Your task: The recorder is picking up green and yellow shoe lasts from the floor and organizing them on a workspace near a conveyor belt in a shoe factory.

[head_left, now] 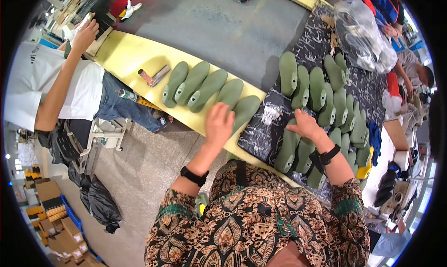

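Observation:
My left hand (219, 126) is over the yellow ledge, at the near end of a green shoe last (231, 91). Its fingers are bent and slightly blurred, and they hide that end, so a grip cannot be made out. Another green last (247, 111) lies just to its right. Several more lasts (201, 85) lie slanted in a row to the left. My right hand (307, 123) is open, thumb apart from the fingers, over the far end of a last (286, 150) on the dark patterned cloth (263, 139). Many similar lasts (318, 89) crowd that cloth beyond and beside the hand.
On the yellow ledge (121, 48) lies a hammer-like metal tool (153, 75). A grey belt surface (205, 22) runs beyond it. A clear plastic bag (363, 34) sits at the cloth's far right. At left, a person in a white shirt (79, 81) handles a white shoe (77, 28).

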A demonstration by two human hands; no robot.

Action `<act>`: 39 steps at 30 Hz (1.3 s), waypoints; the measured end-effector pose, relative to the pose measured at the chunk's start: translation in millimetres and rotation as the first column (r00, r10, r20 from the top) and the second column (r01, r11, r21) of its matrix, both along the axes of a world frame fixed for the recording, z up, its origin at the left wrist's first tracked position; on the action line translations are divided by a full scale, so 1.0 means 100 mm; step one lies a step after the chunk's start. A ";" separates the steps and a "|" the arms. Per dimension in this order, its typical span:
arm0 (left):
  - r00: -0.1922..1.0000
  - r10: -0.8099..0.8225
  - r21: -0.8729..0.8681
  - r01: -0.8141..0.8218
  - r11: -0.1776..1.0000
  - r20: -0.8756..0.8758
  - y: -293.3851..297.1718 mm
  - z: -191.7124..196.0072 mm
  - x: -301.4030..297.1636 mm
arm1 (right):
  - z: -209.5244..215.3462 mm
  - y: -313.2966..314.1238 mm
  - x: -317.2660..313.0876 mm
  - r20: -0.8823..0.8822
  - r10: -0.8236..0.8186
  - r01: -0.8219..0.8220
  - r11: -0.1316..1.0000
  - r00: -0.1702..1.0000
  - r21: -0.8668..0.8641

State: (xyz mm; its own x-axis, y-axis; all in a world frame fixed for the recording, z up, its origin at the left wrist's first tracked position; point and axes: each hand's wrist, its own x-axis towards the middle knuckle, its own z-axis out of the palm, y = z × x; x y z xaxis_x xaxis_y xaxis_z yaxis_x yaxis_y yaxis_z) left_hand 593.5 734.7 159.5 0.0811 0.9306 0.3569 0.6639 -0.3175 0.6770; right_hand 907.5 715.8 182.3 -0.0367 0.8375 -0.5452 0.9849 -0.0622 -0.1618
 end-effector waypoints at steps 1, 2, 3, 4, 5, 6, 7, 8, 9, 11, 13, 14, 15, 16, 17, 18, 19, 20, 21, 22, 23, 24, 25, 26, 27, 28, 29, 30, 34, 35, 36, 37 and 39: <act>0.994 0.100 0.110 -0.097 0.989 -0.030 0.14 0.05 -0.11 | -0.02 0.00 0.11 0.021 0.032 -0.032 0.999 0.999 -0.018; 0.982 0.184 0.065 -0.181 0.981 -0.039 0.27 0.19 -0.13 | -0.03 -0.09 0.26 -0.006 -0.031 0.030 0.998 1.000 -0.063; 0.948 0.281 0.217 -0.245 0.945 -0.150 0.42 0.14 -0.22 | -0.02 -0.18 0.38 -0.032 -0.107 0.104 0.990 0.994 -0.095; 0.926 0.247 0.119 -0.221 0.968 -0.286 0.58 0.04 -0.29 | 0.05 -0.27 0.48 -0.046 -0.145 0.141 0.987 0.988 -0.082; 0.877 0.318 0.099 -0.303 0.948 -0.360 0.69 -0.14 -0.61 | 0.08 -0.12 0.36 -0.111 -0.104 0.084 0.981 0.988 -0.174; 0.847 0.357 0.046 -0.370 0.928 -0.393 0.80 -0.33 -0.85 | 0.07 0.02 0.31 -0.225 -0.196 0.105 0.926 0.955 -0.362; 0.880 0.370 -0.044 -0.400 0.916 -0.297 0.88 -0.43 -1.12 | 0.02 0.05 0.27 -0.422 -0.202 0.087 0.957 0.884 -0.277; 0.802 0.397 0.036 -0.427 0.904 -0.447 0.87 -0.87 -1.84 | -0.08 0.16 0.09 -0.445 -0.039 -0.065 0.974 0.895 -0.216; 0.731 0.480 0.034 -0.533 0.846 -0.486 0.94 -0.90 -1.62 | -0.25 0.11 0.16 -0.413 -0.068 -0.028 0.975 0.908 -0.222; 0.842 0.322 -0.137 -0.415 0.899 -0.433 1.14 -0.65 -1.33 | -0.19 0.04 0.29 -0.393 -0.197 0.083 0.954 0.898 -0.289; 0.843 0.302 -0.113 -0.387 0.915 -0.444 1.24 -0.71 -1.40 | -0.01 -0.01 0.33 -0.422 -0.219 0.105 0.955 0.880 -0.277; 0.768 0.223 -0.042 -0.309 0.950 -0.601 1.23 -0.59 -1.18 | 0.01 -0.08 0.42 -0.413 -0.240 0.134 0.954 0.878 -0.269; 0.645 0.171 0.021 -0.234 0.972 -0.745 1.18 -0.49 -1.07 | 0.01 -0.12 0.41 -0.413 -0.246 0.144 0.954 0.877 -0.263; 0.643 0.167 0.030 -0.218 0.975 -0.748 1.18 -0.45 -1.00 | 0.02 -0.14 0.42 -0.421 -0.257 0.158 0.953 0.870 -0.257; 0.694 0.210 -0.078 -0.358 0.930 -0.689 1.17 -0.36 -1.00 | 0.10 -0.12 0.40 -0.400 -0.284 0.167 0.938 0.871 -0.303; 0.740 0.260 -0.197 -0.468 0.862 -0.621 1.22 -0.27 -0.90 | 0.14 -0.08 0.42 -0.372 -0.316 0.186 0.920 0.873 -0.345; 0.743 0.259 -0.186 -0.457 0.870 -0.617 1.17 -0.16 -0.83 | 0.14 -0.08 0.41 -0.376 -0.322 0.197 0.922 0.869 -0.333; 0.739 0.184 -0.190 -0.390 0.901 -0.648 1.08 0.03 -0.72 | 0.10 -0.11 0.45 -0.377 -0.334 0.210 0.919 0.864 -0.333; 0.721 0.122 -0.190 -0.336 0.923 -0.682 1.07 0.17 -0.73 | 0.09 -0.10 0.42 -0.384 -0.333 0.208 0.921 0.861 -0.330; 0.723 0.129 -0.177 -0.331 0.927 -0.679 1.15 0.07 -0.81 | 0.07 -0.12 0.41 -0.385 -0.361 0.257 0.920 0.849 -0.295; 0.683 0.137 -0.139 -0.333 0.933 -0.717 1.21 -0.14 -1.01 | 0.08 -0.11 0.34 -0.362 -0.359 0.277 0.925 0.860 -0.260; 0.642 0.127 -0.118 -0.324 0.939 -0.756 1.18 -0.19 -1.08 | 0.06 -0.15 0.28 -0.334 -0.372 0.304 0.922 0.866 -0.238; 0.663 0.055 -0.250 -0.356 0.900 -0.747 1.20 -0.21 -1.18 | 0.02 -0.12 0.27 -0.313 -0.363 0.275 0.916 0.877 -0.290; 0.659 0.042 -0.261 -0.354 0.898 -0.751 1.18 -0.14 -1.15 | -0.04 -0.12 0.28 -0.313 -0.371 0.277 0.911 0.875 -0.305; 0.741 0.132 -0.091 -0.252 0.963 -0.659 1.12 -0.07 -1.12 | -0.11 -0.13 0.28 -0.288 -0.364 0.286 0.917 0.886 -0.278; 0.812 0.198 0.096 -0.174 0.980 -0.549 1.07 0.03 -1.08 | -0.18 -0.13 0.28 -0.270 -0.350 0.283 0.924 0.897 -0.257; 0.800 0.208 -0.069 -0.296 0.953 -0.563 1.08 0.15 -0.99 | -0.08 -0.10 0.24 -0.258 -0.328 0.249 0.923 0.909 -0.293; 0.782 0.220 -0.229 -0.418 0.879 -0.583 1.18 0.13 -1.02 | 0.01 -0.08 0.25 -0.245 -0.314 0.236 0.925 0.917 -0.299; 0.844 0.152 -0.048 -0.205 0.977 -0.515 1.38 -0.61 -1.64 | -0.40 -0.06 0.30 -0.172 -0.106 0.098 0.994 0.979 -0.058; 0.806 0.242 -0.033 -0.308 0.951 -0.540 1.37 -0.43 -1.18 | -0.47 -0.13 0.43 -0.179 -0.125 0.126 0.992 0.976 -0.009; 0.825 0.343 0.202 -0.281 0.938 -0.448 1.19 -0.31 -1.20 | -0.21 0.05 0.32 -0.192 -0.270 0.204 0.930 0.944 -0.306; 0.899 0.308 0.278 -0.224 0.934 -0.310 1.10 -0.22 -1.14 | -0.45 -0.01 0.47 -0.233 -0.237 0.195 0.962 0.943 -0.190; 0.933 0.288 0.028 -0.289 0.957 -0.213 0.65 -0.11 -0.90 | -0.24 0.05 0.29 -0.218 -0.286 0.218 0.932 0.933 -0.289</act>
State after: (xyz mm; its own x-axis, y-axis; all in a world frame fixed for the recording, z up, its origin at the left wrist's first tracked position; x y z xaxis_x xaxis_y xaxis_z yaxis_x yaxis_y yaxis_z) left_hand 503.1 800.0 148.1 -0.1177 0.9265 0.3573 0.8553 -0.0882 0.5106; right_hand 936.5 720.8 158.3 -0.0078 0.6704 -0.7420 0.8592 -0.3750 -0.3479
